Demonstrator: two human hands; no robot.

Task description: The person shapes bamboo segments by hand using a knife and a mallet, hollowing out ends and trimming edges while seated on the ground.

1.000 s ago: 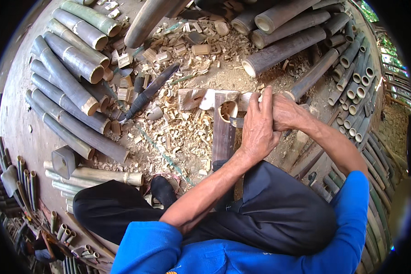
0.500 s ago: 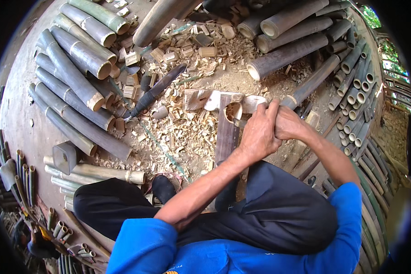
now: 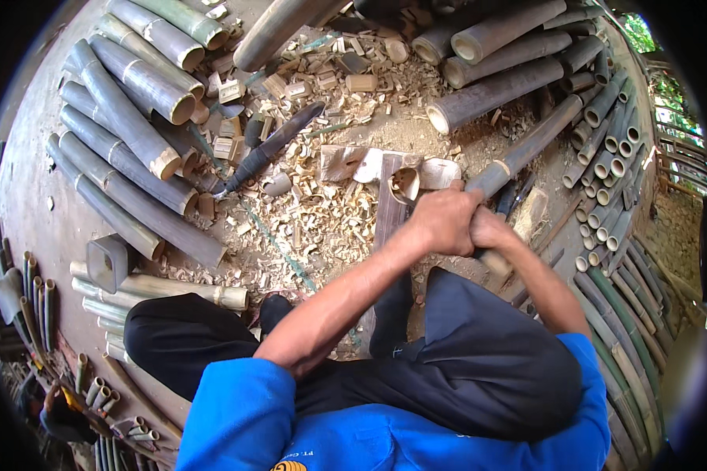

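Observation:
My left hand (image 3: 446, 222) and my right hand (image 3: 490, 231) are pressed together in front of my right knee, fingers wrapped round something their backs hide. Just beyond them the near end of a dark bamboo pole (image 3: 526, 143) comes up to the left hand's knuckles; whether either hand grips it I cannot tell. To the left of the hands, a pale hollow bamboo ring end (image 3: 404, 185) shows at the top of a dark brown bar (image 3: 388, 212). A notched pale wooden block (image 3: 344, 164) lies crosswise behind it.
Cut bamboo tubes (image 3: 122, 149) lie at left, with more thick tubes (image 3: 511, 78) at upper right and thin ones (image 3: 605, 188) beyond. Shavings (image 3: 322, 212) cover the floor ahead. A dark-handled knife (image 3: 271, 149) rests among them. A clear plastic tub (image 3: 110, 265) stands at left.
My right hand has come toward me and slightly left, its forearm drawing inward. A grey tip that stuck out left of my left hand no longer shows. More of the bamboo pole's near end is visible.

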